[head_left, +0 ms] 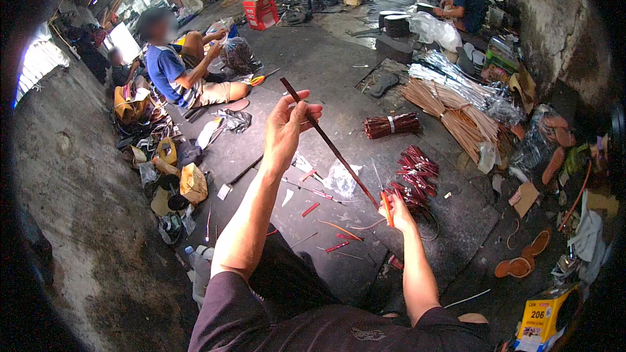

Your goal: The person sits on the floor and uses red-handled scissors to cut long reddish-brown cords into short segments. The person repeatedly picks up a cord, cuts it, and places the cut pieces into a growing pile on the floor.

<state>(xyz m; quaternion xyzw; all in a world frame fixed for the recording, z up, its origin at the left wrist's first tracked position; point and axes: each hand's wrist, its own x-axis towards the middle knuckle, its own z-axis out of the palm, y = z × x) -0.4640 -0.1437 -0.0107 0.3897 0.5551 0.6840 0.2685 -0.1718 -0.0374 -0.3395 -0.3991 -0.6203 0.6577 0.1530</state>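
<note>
A long dark brown strip (336, 153) slants down from upper left to lower right in front of me. My left hand (290, 120) pinches it near its upper end, some fingers raised. Orange-handled scissors (387, 210) are in my right hand (400, 215), with the thin blades pointing up and away. The strip's lower end meets my right fingers beside the handle; whether they grip it too is hard to make out. Just beyond my right hand lies a loose pile of short dark red strips (416, 173). A tied bundle of similar strips (391, 125) rests farther off.
Scraps, such as a red piece (311, 209), and a clear plastic bag (342, 179) lie on the dark floor. Long tan strips (450, 114) are heaped at right, near sandal soles (521, 264) and a yellow can (542, 321). A person (173, 68) sits at far left.
</note>
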